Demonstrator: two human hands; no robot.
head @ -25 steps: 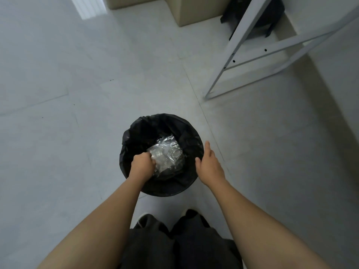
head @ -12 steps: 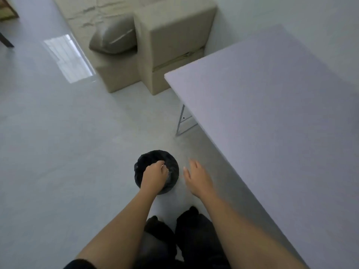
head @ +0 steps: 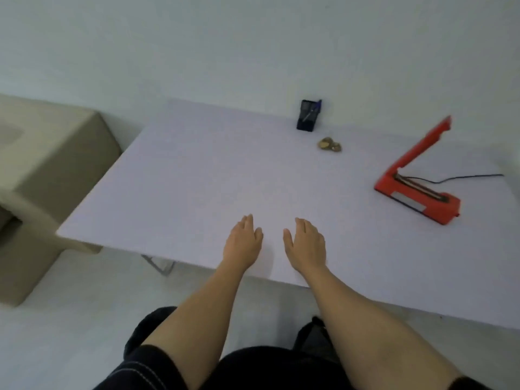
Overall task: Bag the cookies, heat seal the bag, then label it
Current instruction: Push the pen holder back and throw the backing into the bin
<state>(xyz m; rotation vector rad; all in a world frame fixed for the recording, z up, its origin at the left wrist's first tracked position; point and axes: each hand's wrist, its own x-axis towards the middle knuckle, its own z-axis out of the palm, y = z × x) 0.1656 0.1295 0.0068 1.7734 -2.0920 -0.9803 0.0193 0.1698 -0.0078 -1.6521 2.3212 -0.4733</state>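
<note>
A small pile of brown cookies [head: 329, 144] lies on the far part of the pale table [head: 213, 175]. To the right stands a red heat sealer [head: 413, 187] with its arm raised and a black cord running off to the right. My left hand [head: 243, 243] and my right hand [head: 306, 243] hover side by side over the table's near edge, fingers straight, holding nothing. No bag or label shows in view.
A black pen holder [head: 308, 115] with a blue pen stands at the back by the wall. A beige sofa [head: 42, 170] sits left of the table. A metal table leg [head: 160, 263] shows under the near edge.
The view swung up from the black bin on the floor to the tabletop. My left hand let go of the crumpled plastic in the bin. Both hands now hover over the table.
</note>
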